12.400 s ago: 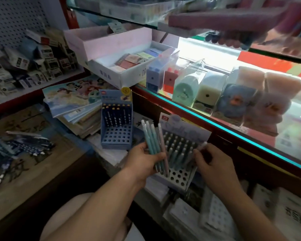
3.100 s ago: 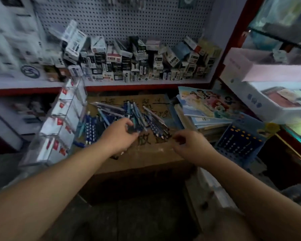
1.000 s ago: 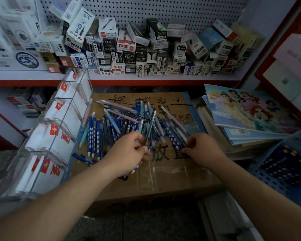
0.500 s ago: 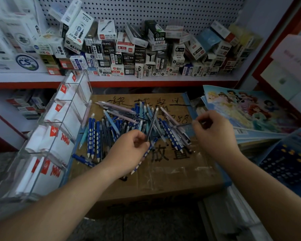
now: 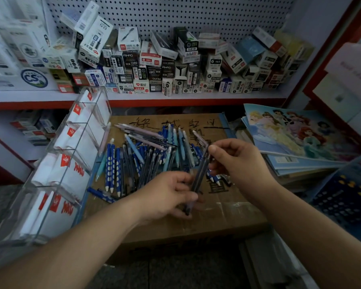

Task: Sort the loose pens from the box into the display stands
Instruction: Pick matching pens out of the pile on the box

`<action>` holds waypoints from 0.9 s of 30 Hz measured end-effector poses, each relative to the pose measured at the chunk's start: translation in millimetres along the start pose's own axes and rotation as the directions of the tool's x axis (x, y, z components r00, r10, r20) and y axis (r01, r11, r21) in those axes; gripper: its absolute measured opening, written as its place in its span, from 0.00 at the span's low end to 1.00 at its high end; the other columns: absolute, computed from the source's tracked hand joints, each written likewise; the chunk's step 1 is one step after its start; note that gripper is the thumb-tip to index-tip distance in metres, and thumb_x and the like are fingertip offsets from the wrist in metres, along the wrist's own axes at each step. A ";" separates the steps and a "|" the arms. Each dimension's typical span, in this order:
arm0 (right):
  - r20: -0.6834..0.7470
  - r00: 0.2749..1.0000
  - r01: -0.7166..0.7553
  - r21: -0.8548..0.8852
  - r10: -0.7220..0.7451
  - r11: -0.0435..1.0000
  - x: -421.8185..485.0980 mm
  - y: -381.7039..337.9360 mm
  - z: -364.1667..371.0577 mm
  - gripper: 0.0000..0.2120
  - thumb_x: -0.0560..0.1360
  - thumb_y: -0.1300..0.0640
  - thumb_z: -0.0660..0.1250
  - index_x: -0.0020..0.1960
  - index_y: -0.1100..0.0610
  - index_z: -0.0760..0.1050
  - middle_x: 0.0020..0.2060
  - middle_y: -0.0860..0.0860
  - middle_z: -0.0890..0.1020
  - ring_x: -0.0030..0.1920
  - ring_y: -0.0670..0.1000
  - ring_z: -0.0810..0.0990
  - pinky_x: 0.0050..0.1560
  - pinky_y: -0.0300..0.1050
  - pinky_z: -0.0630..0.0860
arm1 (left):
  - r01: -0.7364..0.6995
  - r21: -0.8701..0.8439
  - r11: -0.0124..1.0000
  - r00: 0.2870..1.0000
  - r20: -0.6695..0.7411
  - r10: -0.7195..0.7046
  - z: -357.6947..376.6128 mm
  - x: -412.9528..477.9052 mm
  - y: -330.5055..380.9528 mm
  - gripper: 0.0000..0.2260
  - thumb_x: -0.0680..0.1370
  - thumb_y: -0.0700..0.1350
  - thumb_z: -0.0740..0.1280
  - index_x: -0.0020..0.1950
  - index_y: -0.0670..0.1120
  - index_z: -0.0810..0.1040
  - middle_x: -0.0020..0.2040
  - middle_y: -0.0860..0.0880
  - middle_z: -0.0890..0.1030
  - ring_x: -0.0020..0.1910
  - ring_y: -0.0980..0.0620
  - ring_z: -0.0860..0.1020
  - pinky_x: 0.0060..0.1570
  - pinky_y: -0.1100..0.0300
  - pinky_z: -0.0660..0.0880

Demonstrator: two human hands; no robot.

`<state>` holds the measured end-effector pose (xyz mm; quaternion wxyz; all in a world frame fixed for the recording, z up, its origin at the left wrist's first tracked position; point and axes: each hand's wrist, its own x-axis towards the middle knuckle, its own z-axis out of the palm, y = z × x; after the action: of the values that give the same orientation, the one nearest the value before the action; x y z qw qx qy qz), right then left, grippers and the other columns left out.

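Step in hand: gathering, picking matching pens out of the pile. Left hand (image 5: 167,195) has fingers curled round the lower end of a few dark pens (image 5: 201,172); right hand (image 5: 240,163) pinches their upper end between thumb and fingertips. Bundle sits tilted just above the cardboard box (image 5: 227,215), near side of the loose pens (image 5: 146,155) spread on its lid. Plenty left unsorted. Likely next: square the bundle up, carry it right to the blue display stand (image 5: 348,197) and drop the pens tip-down into free holes, one per hole
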<state>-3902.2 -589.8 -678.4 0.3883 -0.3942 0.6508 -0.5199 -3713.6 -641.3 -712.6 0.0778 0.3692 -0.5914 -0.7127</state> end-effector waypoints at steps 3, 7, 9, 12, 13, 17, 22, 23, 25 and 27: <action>-0.100 0.995 -0.020 -0.304 -0.011 0.952 11.4 17.6 -11.6 0.05 0.79 0.50 0.70 0.52 0.51 0.80 0.41 0.50 0.85 0.37 0.46 0.84 0.35 0.39 0.79 | 0.039 0.004 0.999 0.996 -0.074 -0.039 -5.6 0.8 -4.8 0.12 0.81 0.35 0.66 0.64 0.41 0.78 0.52 0.44 0.86 0.50 0.50 0.86 0.45 0.54 0.84; -0.100 0.982 -0.179 -0.770 0.160 0.613 21.4 47.0 -25.9 0.07 0.77 0.48 0.72 0.45 0.48 0.75 0.42 0.47 0.80 0.42 0.44 0.78 0.36 0.40 0.73 | 0.036 -0.064 0.997 0.980 -0.193 -0.048 -12.1 3.4 -6.6 0.08 0.82 0.36 0.65 0.60 0.44 0.79 0.51 0.44 0.86 0.50 0.49 0.86 0.50 0.48 0.84; -0.091 0.966 -0.214 -0.809 0.243 0.548 23.5 54.6 -28.1 0.08 0.77 0.49 0.73 0.44 0.47 0.74 0.42 0.46 0.78 0.41 0.44 0.76 0.35 0.40 0.71 | 0.048 -0.104 0.993 0.977 -0.202 -0.068 -13.5 4.4 -6.9 0.08 0.83 0.37 0.64 0.60 0.44 0.79 0.52 0.42 0.86 0.52 0.48 0.86 0.51 0.45 0.83; -0.081 0.964 -0.207 -0.823 0.253 0.528 25.8 56.5 -29.3 0.05 0.77 0.51 0.73 0.47 0.48 0.77 0.43 0.46 0.79 0.42 0.44 0.77 0.35 0.40 0.74 | 0.041 -0.067 0.997 0.976 -0.211 -0.055 -13.3 5.6 -8.6 0.08 0.84 0.38 0.63 0.61 0.45 0.78 0.51 0.43 0.86 0.51 0.49 0.85 0.52 0.46 0.84; -0.089 0.964 -0.211 -0.824 0.249 0.526 26.1 57.3 -29.6 0.04 0.77 0.52 0.73 0.46 0.50 0.78 0.44 0.47 0.81 0.42 0.45 0.78 0.37 0.42 0.76 | 0.032 -0.038 0.999 0.975 -0.218 -0.040 -12.6 6.0 -8.9 0.09 0.84 0.38 0.63 0.62 0.45 0.78 0.50 0.44 0.86 0.51 0.49 0.85 0.52 0.47 0.84; -0.182 0.982 -0.172 -0.756 0.051 0.631 20.3 46.4 -31.1 0.04 0.78 0.54 0.70 0.46 0.51 0.76 0.40 0.48 0.81 0.40 0.47 0.79 0.40 0.49 0.82 | -0.017 0.005 1.000 0.966 -0.260 0.018 -12.2 9.0 -10.3 0.14 0.82 0.36 0.65 0.67 0.45 0.75 0.48 0.48 0.87 0.50 0.52 0.86 0.48 0.54 0.84; -0.283 0.942 0.079 -0.339 -0.182 0.937 10.6 2.7 -27.7 0.04 0.79 0.53 0.69 0.49 0.51 0.75 0.43 0.52 0.83 0.42 0.52 0.82 0.38 0.51 0.80 | -0.066 -0.010 0.998 0.942 -0.329 0.059 -11.9 8.2 -5.2 0.09 0.82 0.37 0.65 0.60 0.42 0.81 0.48 0.46 0.87 0.48 0.53 0.86 0.51 0.54 0.84; -0.281 0.944 0.103 -0.254 -0.175 0.962 9.8 -1.9 -25.6 0.04 0.80 0.53 0.69 0.49 0.51 0.74 0.43 0.53 0.84 0.43 0.56 0.83 0.41 0.57 0.82 | -0.069 -0.014 0.998 0.937 -0.345 0.060 -10.7 8.2 -3.9 0.08 0.83 0.37 0.65 0.58 0.43 0.82 0.48 0.47 0.87 0.48 0.53 0.85 0.52 0.53 0.84; -0.223 0.965 0.105 -0.158 -0.139 0.982 6.4 -6.1 -19.9 0.03 0.81 0.55 0.68 0.49 0.53 0.75 0.42 0.54 0.85 0.42 0.57 0.84 0.41 0.57 0.83 | -0.064 -0.021 0.998 0.929 -0.366 0.052 -8.7 9.4 -2.6 0.07 0.83 0.38 0.64 0.56 0.44 0.82 0.49 0.48 0.87 0.49 0.54 0.85 0.54 0.50 0.83; -0.110 0.990 0.075 -0.119 -0.088 0.990 2.6 -4.8 -13.4 0.03 0.81 0.57 0.67 0.51 0.57 0.76 0.40 0.53 0.86 0.39 0.53 0.84 0.38 0.47 0.82 | -0.047 -0.047 0.998 0.937 -0.347 0.028 -7.0 9.2 -2.1 0.08 0.83 0.39 0.64 0.55 0.46 0.82 0.51 0.49 0.87 0.52 0.55 0.84 0.55 0.49 0.83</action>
<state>-3915.0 -587.9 -671.7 0.3053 -0.4116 0.6841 -0.5190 -3715.2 -651.2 -718.7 0.2043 0.4751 -0.5558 -0.6508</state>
